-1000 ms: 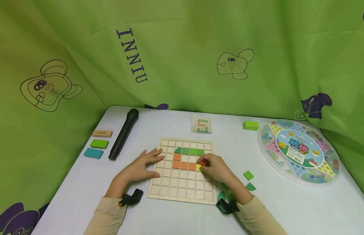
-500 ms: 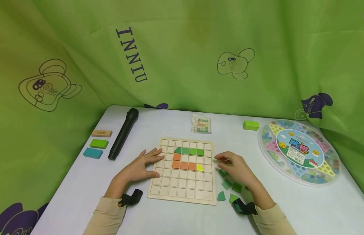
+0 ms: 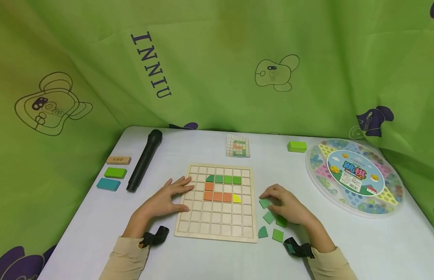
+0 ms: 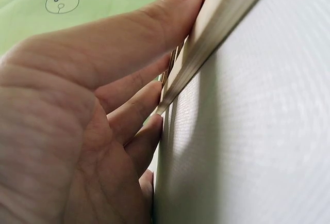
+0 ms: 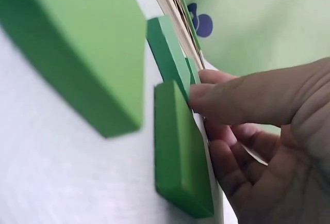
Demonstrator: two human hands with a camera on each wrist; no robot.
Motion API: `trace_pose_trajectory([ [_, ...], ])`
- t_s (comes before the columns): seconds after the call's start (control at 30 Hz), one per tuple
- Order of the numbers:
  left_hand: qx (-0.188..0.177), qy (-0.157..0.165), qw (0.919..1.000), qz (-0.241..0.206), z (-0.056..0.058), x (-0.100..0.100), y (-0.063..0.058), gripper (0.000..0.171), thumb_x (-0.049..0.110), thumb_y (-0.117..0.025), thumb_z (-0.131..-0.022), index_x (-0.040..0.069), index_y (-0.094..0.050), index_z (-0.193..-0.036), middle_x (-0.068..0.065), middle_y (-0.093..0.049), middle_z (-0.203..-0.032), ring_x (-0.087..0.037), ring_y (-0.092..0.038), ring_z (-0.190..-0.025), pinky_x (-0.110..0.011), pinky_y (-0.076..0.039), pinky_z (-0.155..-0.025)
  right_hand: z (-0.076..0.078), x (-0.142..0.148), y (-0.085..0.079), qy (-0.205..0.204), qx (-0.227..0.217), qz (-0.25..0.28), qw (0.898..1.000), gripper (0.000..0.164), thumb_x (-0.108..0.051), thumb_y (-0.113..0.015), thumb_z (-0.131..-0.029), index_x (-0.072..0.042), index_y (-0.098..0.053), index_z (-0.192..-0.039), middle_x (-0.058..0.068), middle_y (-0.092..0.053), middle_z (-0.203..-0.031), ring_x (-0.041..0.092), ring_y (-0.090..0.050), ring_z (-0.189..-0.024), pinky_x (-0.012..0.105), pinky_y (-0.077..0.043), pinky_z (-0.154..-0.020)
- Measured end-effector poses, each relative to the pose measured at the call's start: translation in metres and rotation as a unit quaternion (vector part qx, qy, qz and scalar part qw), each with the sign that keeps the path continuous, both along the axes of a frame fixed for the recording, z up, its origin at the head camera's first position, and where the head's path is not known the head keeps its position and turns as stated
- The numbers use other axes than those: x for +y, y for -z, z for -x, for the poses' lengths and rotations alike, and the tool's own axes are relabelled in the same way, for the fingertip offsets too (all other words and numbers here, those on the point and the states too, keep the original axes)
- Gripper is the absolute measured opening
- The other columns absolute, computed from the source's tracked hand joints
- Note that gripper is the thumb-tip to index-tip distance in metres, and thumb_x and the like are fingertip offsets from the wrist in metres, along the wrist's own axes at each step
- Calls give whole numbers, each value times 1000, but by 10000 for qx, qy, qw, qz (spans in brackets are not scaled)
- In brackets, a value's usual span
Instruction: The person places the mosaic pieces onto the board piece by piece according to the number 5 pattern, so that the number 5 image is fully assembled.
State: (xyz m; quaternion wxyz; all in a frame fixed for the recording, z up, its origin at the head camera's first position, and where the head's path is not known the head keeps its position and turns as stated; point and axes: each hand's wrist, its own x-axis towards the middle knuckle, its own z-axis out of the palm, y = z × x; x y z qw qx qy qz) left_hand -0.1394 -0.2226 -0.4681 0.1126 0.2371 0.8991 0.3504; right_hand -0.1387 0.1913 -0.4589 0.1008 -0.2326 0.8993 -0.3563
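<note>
My left hand [image 3: 167, 199] rests at the left edge of a wooden grid board [image 3: 215, 229], fingers spread and straight. In the left wrist view, its thumb and fingertips touch the board's rim [image 4: 185, 74]. On the grid lie a row of green tiles [image 3: 228, 179], several orange tiles [image 3: 218, 196] and a yellow quarter-round tile [image 3: 236, 198]. Right of the board, my right hand [image 3: 290, 204] bends loosely over a teal-green square tile [image 3: 264, 203], fingertips right at its edges. Several loose tiles lie below it, including a dark green quarter-round [image 3: 263, 232] and a green square [image 3: 278, 235].
A pattern card [image 3: 238, 146] lies beyond the board. At left are a black microphone [image 3: 144, 161] and green [image 3: 115, 173], teal [image 3: 108, 184] and wooden blocks [image 3: 118, 160]. A green block [image 3: 297, 146] and a round Chinese checkers box [image 3: 355, 177] stand at right.
My right hand has let go of the yellow tile on the board and moved right to the loose green tiles. The left hand has stayed at the board's edge.
</note>
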Motion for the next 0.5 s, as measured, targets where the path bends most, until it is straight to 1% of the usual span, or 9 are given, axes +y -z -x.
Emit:
trace_pose_trajectory([
  [0.1,-32,-2,10000,-30,0,-1,0,74,39,-78,-75,11,-50,-138,-5,-31,-154,-30,-20,-145,-56,-2,-118,0,-2,0,96,68,-9,9999,27,0,-67,-83,-16,-67,-105,0,-58,-112,21,-56,-107,41,-48,-93],
  [0.23,-54,40,10000,-26,0,-1,0,74,39,-77,-75,10,-50,-138,-6,-30,-154,-30,-19,-145,-56,-2,-118,-5,-5,-2,389,124,-15,9992,25,-5,-68,-85,-13,-65,-108,0,-62,-109,21,-61,-102,39,-52,-89],
  [0.33,-79,44,10000,-28,0,0,-1,75,38,-77,-75,10,-50,-138,-6,-30,-154,-30,-19,-145,-55,-1,-118,-12,-11,-6,603,80,103,9981,26,-9,-69,-85,-12,-65,-110,0,-63,-108,20,-63,-100,37,-54,-87],
  [0.5,-73,27,10000,-54,0,0,-2,74,37,-78,-75,9,-50,-138,-7,-31,-154,-30,-20,-145,-56,-1,-118,-23,-29,-13,720,-94,415,9965,27,-13,-71,-84,-12,-65,-111,1,-65,-108,22,-64,-100,36,-54,-86],
])
